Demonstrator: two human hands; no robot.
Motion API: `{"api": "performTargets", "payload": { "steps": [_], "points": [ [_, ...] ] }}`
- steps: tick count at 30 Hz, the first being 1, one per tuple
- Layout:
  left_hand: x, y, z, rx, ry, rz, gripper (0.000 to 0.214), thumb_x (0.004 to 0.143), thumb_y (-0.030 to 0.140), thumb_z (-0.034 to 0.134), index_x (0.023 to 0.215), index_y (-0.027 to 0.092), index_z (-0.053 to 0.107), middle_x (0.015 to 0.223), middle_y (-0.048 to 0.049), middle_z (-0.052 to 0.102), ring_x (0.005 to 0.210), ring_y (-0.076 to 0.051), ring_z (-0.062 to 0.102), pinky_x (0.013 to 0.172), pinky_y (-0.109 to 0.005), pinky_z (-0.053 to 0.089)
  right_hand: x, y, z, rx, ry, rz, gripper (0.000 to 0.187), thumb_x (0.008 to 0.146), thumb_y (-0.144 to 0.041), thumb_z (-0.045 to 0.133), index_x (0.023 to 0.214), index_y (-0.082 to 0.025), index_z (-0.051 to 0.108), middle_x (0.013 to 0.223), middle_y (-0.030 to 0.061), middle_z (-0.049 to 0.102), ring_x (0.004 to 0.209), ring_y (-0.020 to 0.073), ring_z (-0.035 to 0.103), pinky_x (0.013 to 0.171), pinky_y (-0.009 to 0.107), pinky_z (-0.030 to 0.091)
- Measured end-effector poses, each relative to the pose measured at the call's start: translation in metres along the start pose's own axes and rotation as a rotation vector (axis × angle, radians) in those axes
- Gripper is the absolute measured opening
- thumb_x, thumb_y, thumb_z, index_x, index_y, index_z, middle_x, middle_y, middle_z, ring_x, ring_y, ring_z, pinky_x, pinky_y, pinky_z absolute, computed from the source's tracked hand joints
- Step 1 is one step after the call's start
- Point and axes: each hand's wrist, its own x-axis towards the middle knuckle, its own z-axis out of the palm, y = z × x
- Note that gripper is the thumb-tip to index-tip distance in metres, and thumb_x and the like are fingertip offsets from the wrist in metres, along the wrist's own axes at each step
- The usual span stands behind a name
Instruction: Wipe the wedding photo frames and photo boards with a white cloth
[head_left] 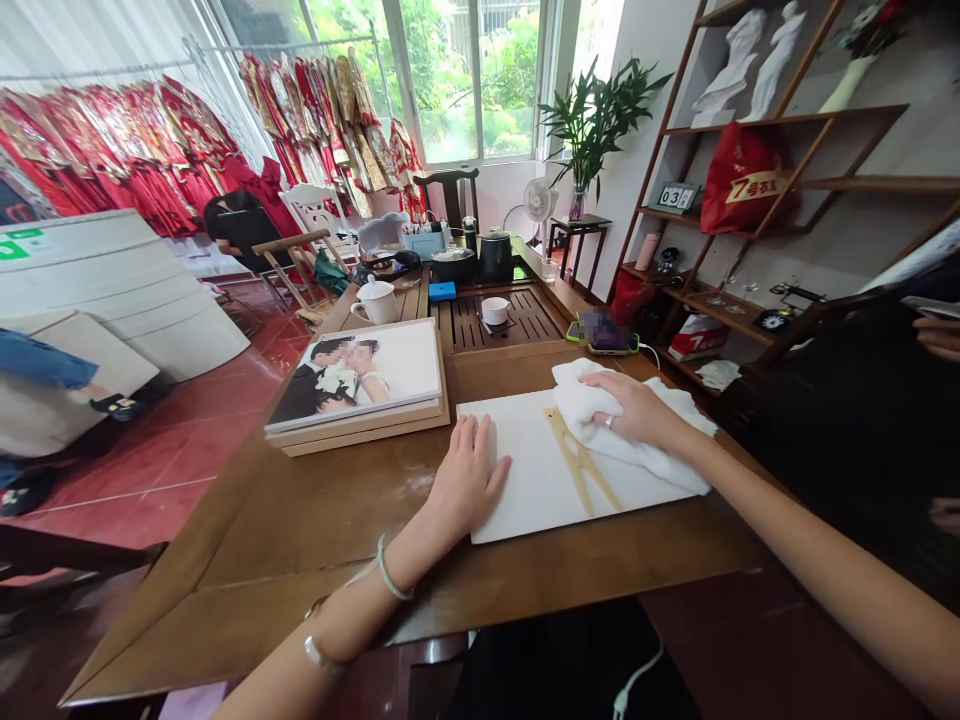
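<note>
A flat white board [517,460] lies on the wooden table in front of me. My left hand [469,475] rests on the board's left edge, its fingers stretched out flat and holding nothing. My right hand [630,405] grips a bunched white towel [675,405] that covers the board's right part. Between the hands, a pale yellow flat piece with two forked legs [576,462] lies on the board, partly touching the towel. What is under the towel is hidden.
Left of the board sits a stack of photo panels [360,375] with a couple's picture on top. Behind are a lidded white mug [375,300], a slatted tea tray [469,330] with a white cup [495,311], and a phone [611,335] on a cable. A person's hand [937,335] shows at right.
</note>
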Motion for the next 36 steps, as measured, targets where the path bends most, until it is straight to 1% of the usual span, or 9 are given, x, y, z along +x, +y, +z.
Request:
{"api": "performTargets", "payload": {
  "steps": [4, 8, 12, 16, 21, 25, 27, 30, 36],
  "points": [
    [0.000, 0.001, -0.002, -0.001, -0.014, -0.007, 0.060, 0.097, 0.042, 0.036, 0.144, 0.006, 0.032, 0.147, -0.0276, 0.040, 0.145, -0.038, 0.030, 0.114, -0.057, 0.033, 0.024, -0.002, 0.006, 0.030, -0.041, 0.085, 0.044, 0.072, -0.025, 0.065, 0.116, -0.021, 0.064, 0.123, 0.0101, 0.069, 0.114, 0.0322, 0.064, 0.098, 0.051, 0.049],
    [0.001, 0.003, -0.004, 0.007, -0.035, -0.008, 0.060, 0.097, 0.042, 0.036, 0.144, 0.004, 0.032, 0.148, -0.0292, 0.039, 0.145, -0.039, 0.030, 0.114, -0.058, 0.033, 0.023, -0.009, 0.007, 0.112, -0.047, 0.102, 0.044, 0.075, -0.025, 0.062, 0.118, -0.020, 0.062, 0.125, 0.0100, 0.068, 0.115, 0.0310, 0.064, 0.099, 0.049, 0.049],
    [0.001, 0.004, -0.005, 0.010, -0.046, -0.023, 0.061, 0.097, 0.041, 0.037, 0.143, 0.001, 0.033, 0.147, -0.0305, 0.039, 0.145, -0.040, 0.030, 0.115, -0.056, 0.032, 0.003, -0.026, 0.006, 0.160, -0.050, -0.047, 0.045, 0.074, -0.022, 0.062, 0.120, -0.020, 0.060, 0.127, 0.0116, 0.067, 0.118, 0.0304, 0.062, 0.102, 0.050, 0.047],
    [0.001, 0.005, -0.006, 0.019, -0.065, -0.024, 0.062, 0.097, 0.041, 0.036, 0.144, 0.001, 0.032, 0.148, -0.0309, 0.038, 0.145, -0.041, 0.029, 0.114, -0.058, 0.032, -0.028, -0.049, -0.002, 0.154, -0.079, -0.190, 0.048, 0.072, -0.017, 0.062, 0.120, -0.021, 0.058, 0.131, 0.0129, 0.064, 0.120, 0.0320, 0.059, 0.103, 0.054, 0.045],
    [0.001, 0.005, -0.005, 0.021, -0.067, -0.031, 0.061, 0.097, 0.040, 0.037, 0.144, 0.002, 0.032, 0.149, -0.0301, 0.038, 0.145, -0.041, 0.029, 0.115, -0.058, 0.032, -0.067, -0.063, -0.019, 0.152, -0.118, -0.273, 0.057, 0.072, -0.014, 0.062, 0.127, -0.023, 0.052, 0.136, 0.0140, 0.060, 0.127, 0.0323, 0.054, 0.105, 0.055, 0.043],
    [0.001, 0.005, -0.004, 0.019, -0.057, -0.029, 0.061, 0.097, 0.041, 0.037, 0.144, 0.003, 0.033, 0.148, -0.0295, 0.038, 0.145, -0.041, 0.029, 0.114, -0.058, 0.033, -0.081, -0.063, -0.032, 0.139, -0.197, -0.294, 0.056, 0.070, -0.013, 0.065, 0.124, -0.024, 0.054, 0.139, 0.0121, 0.057, 0.130, 0.0309, 0.051, 0.108, 0.051, 0.043],
    [0.001, 0.004, -0.004, 0.018, -0.053, -0.020, 0.061, 0.097, 0.042, 0.037, 0.144, 0.003, 0.032, 0.148, -0.0298, 0.038, 0.145, -0.041, 0.030, 0.114, -0.058, 0.033, -0.079, -0.061, -0.033, 0.133, -0.218, -0.264, 0.056, 0.069, -0.014, 0.066, 0.123, -0.025, 0.055, 0.139, 0.0112, 0.057, 0.129, 0.0313, 0.052, 0.107, 0.052, 0.044],
    [0.001, 0.003, -0.004, 0.022, -0.052, -0.002, 0.061, 0.098, 0.042, 0.036, 0.145, 0.004, 0.031, 0.148, -0.0294, 0.038, 0.145, -0.040, 0.029, 0.114, -0.058, 0.032, -0.064, -0.053, -0.028, 0.132, -0.206, -0.182, 0.053, 0.071, -0.019, 0.065, 0.123, -0.026, 0.056, 0.136, 0.0102, 0.060, 0.127, 0.0333, 0.054, 0.106, 0.055, 0.045],
    [0.001, 0.004, -0.006, 0.025, -0.074, -0.019, 0.062, 0.098, 0.042, 0.036, 0.145, 0.002, 0.031, 0.149, -0.0304, 0.037, 0.146, -0.041, 0.028, 0.115, -0.058, 0.031, -0.008, -0.028, -0.004, 0.104, -0.135, -0.037, 0.049, 0.075, -0.029, 0.066, 0.123, -0.020, 0.058, 0.130, 0.0146, 0.062, 0.124, 0.0360, 0.056, 0.105, 0.056, 0.044]
  ]
}}
